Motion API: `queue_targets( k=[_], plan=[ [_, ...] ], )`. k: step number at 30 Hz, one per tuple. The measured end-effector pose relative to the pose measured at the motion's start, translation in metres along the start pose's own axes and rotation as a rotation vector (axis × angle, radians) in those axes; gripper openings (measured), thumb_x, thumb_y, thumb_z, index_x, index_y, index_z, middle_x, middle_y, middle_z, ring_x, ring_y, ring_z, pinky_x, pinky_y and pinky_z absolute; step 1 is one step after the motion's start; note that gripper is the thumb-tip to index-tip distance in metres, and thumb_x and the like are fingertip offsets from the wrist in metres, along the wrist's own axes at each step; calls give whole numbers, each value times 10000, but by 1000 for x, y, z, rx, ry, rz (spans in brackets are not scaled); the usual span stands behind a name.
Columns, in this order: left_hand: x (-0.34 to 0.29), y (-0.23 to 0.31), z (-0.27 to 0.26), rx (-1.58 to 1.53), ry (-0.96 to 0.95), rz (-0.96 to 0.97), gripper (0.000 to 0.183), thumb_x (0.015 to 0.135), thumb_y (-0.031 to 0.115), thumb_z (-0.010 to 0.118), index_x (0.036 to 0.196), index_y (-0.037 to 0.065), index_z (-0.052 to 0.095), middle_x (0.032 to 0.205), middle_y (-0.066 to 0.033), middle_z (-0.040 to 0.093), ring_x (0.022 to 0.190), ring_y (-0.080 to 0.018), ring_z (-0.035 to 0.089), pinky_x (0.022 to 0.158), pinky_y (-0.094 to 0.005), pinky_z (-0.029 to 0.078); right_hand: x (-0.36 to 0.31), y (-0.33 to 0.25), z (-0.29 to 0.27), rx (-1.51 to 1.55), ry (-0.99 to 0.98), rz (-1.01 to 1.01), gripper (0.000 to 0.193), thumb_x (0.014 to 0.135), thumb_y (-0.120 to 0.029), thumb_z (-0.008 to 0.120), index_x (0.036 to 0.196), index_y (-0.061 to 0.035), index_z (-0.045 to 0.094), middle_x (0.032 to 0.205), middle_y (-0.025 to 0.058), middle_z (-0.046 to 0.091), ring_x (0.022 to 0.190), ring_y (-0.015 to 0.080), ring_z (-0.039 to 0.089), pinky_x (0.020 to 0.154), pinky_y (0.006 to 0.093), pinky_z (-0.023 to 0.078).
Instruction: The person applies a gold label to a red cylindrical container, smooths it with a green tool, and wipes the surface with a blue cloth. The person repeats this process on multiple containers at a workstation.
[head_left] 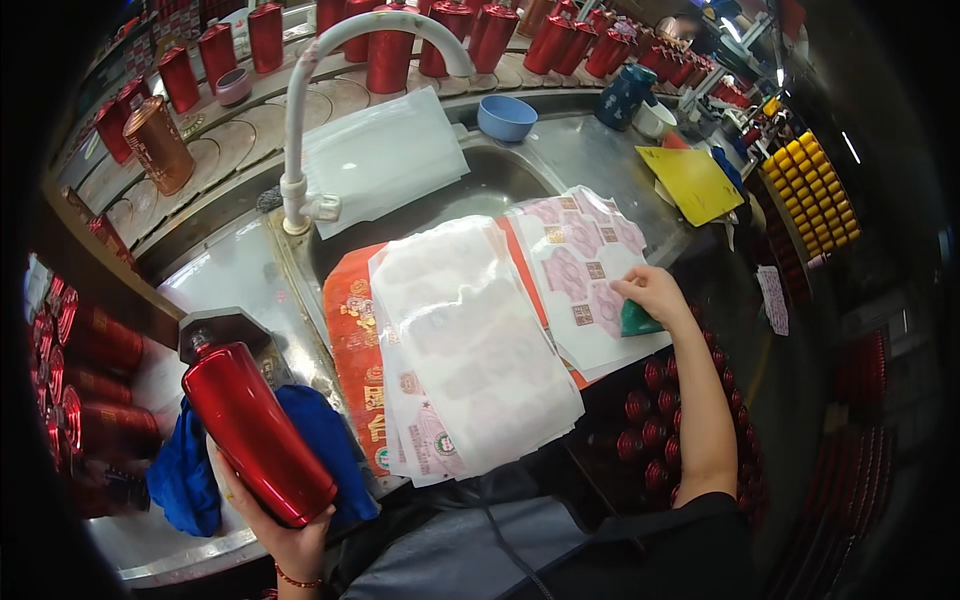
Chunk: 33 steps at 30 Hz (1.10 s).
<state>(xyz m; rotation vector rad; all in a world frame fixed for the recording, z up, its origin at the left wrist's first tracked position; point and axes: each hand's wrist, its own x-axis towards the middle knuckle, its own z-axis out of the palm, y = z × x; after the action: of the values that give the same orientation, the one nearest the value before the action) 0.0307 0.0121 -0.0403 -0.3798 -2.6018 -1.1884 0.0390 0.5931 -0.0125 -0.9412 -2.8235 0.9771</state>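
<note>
My left hand (285,535) is closed round the lower end of a glossy red bottle (262,435). The bottle is tilted, its neck toward a dark angular holder (225,325) at the far left. My right hand (655,292) has its fingers pinched together at a sheet of pink and gold decals (585,245). A flat green piece (637,320) shows under that palm; its exact kind cannot be made out. Between the hands, a stack of translucent white sheets (470,350) lies on a red printed bag (350,315), with printed sheets peeking out beneath.
Behind the sheets is a metal sink (500,175) with a white curved faucet (295,130) and a sheet of clear film (385,155). A blue bowl (507,118) and yellow sheet (690,185) stand beyond. Blue cloth (185,475) lies left. Red bottles (390,55) line a conveyor.
</note>
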Motion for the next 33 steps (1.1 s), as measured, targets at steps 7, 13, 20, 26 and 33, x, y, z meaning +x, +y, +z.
queue_targets(
  k=[7, 13, 20, 26, 33],
  plan=[
    [1, -7, 2, 9, 14, 28, 1318, 634, 398, 931, 1638, 14, 169, 1683, -214, 219, 1534, -399, 256, 1236, -499, 234, 11, 9, -9, -300, -2, 9, 561, 639, -451, 940, 840, -22, 639, 775, 138, 696, 690, 251, 669, 673, 359, 537],
    [0, -8, 2, -32, 13, 27, 1319, 633, 400, 936, 1637, 14, 171, 1678, -218, 223, 1531, -383, 273, 1237, -490, 236, 8, 5, -21, -227, -35, 56, 521, 713, -455, 894, 895, -15, 684, 762, 117, 687, 677, 202, 653, 638, 352, 521],
    [-8, -18, 4, -137, -3, -2, 1345, 638, 403, 960, 1633, -7, 153, 1647, -233, 262, 1467, -374, 367, 1193, -467, 306, 34, -111, 19, 39, -127, -319, 310, 902, -317, 733, 862, -9, 733, 732, 68, 679, 672, 165, 616, 674, 317, 501],
    [-8, -16, 4, -148, -23, -35, 1358, 634, 410, 980, 1624, -17, 155, 1527, -254, 359, 1376, -390, 454, 1137, -462, 382, 184, -165, 110, 37, -345, -375, 273, 893, -258, 676, 923, -9, 783, 818, 119, 735, 758, 204, 664, 737, 351, 514],
    [-3, -14, 14, -271, -30, -61, 1363, 629, 317, 998, 1626, -6, 128, 1466, -241, 444, 1310, -355, 543, 1078, -455, 460, 291, -90, 145, -189, -60, -292, 278, 940, -232, 676, 1000, 27, 757, 912, 156, 761, 763, 266, 700, 700, 432, 561]
  ],
)
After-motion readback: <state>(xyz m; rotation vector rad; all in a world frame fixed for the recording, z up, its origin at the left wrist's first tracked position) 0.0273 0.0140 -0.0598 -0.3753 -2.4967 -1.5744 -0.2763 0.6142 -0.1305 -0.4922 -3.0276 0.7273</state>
